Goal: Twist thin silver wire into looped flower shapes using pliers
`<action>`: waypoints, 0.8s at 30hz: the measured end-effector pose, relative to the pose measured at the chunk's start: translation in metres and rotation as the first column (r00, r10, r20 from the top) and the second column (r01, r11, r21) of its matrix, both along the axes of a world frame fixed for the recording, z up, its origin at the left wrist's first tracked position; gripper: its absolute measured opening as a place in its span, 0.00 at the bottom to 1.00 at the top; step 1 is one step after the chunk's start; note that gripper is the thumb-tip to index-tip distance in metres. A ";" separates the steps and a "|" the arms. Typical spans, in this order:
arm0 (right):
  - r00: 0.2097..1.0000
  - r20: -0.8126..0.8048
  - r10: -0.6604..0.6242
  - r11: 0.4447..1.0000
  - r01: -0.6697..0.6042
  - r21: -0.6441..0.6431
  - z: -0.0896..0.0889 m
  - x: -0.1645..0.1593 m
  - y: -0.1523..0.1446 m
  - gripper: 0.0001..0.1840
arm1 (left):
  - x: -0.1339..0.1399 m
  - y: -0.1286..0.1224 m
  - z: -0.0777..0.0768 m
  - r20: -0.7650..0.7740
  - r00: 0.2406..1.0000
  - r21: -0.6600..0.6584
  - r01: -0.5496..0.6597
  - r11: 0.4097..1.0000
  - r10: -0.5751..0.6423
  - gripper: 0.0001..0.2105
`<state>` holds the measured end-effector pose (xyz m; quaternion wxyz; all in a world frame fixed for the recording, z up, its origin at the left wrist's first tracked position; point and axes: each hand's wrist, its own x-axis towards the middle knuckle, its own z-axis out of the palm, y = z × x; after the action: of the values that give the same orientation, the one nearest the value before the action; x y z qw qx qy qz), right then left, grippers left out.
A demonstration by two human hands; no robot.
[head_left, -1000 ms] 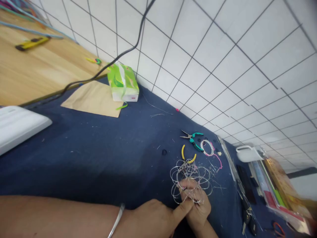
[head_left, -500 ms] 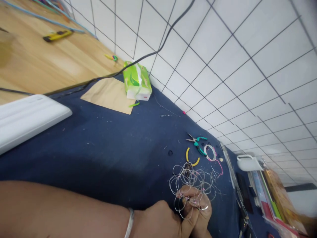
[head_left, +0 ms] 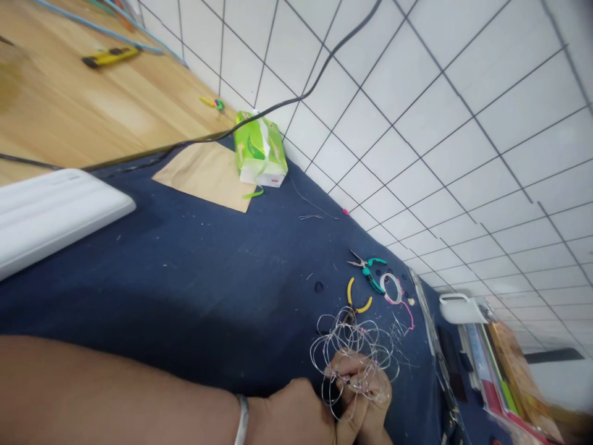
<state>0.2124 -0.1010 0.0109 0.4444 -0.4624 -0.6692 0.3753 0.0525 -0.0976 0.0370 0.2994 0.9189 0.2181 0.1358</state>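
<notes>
A flower-like tangle of silvery wire loops (head_left: 345, 337), dotted with small pink bits, is held low in the view. My right hand (head_left: 365, 377) has its fingers curled round the near side of the loops. Coming in from the left with a silver bangle (head_left: 241, 420) on the wrist, my left hand (head_left: 301, 411) is closed and presses its fingers against the wire beside the right hand. Its fingertips are partly hidden. Just beyond the loops lie yellow-handled pliers (head_left: 359, 303), their jaws covered by wire. Green-handled long-nose pliers (head_left: 368, 266) lie open farther back.
A white roll with pink cord (head_left: 393, 289) lies by the green pliers. A tissue pack (head_left: 260, 148), brown paper (head_left: 208, 176) and white case (head_left: 60, 216) stand along the back and left. A yellow cutter (head_left: 111, 57) lies on wood. Books (head_left: 504, 371) stand right, near the tiled wall (head_left: 393, 154).
Both hands and the wire loops have shifted slightly left in view, still together. The loops have turned a little. The tools on the dark cloth lie as before.
</notes>
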 end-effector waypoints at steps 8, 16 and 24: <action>0.999 0.014 0.030 0.999 -0.030 -0.021 0.009 -0.006 0.002 0.07 | -0.006 0.004 0.004 -0.087 0.990 0.086 0.118 0.989 -0.111 0.27; 0.997 0.076 -0.003 0.997 0.009 -0.082 0.005 -0.001 0.001 0.03 | -0.002 -0.001 0.004 -0.089 0.996 0.060 0.027 0.998 -0.021 0.26; 0.999 -0.002 -0.047 0.993 0.047 0.109 -0.004 0.001 -0.001 0.09 | -0.004 0.003 0.005 -0.014 1.000 -0.138 -0.020 0.990 0.018 0.24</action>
<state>0.2135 -0.1015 0.0071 0.4775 -0.4535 -0.6776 0.3274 0.0486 -0.0943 0.0425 0.3594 0.8947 0.2378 0.1174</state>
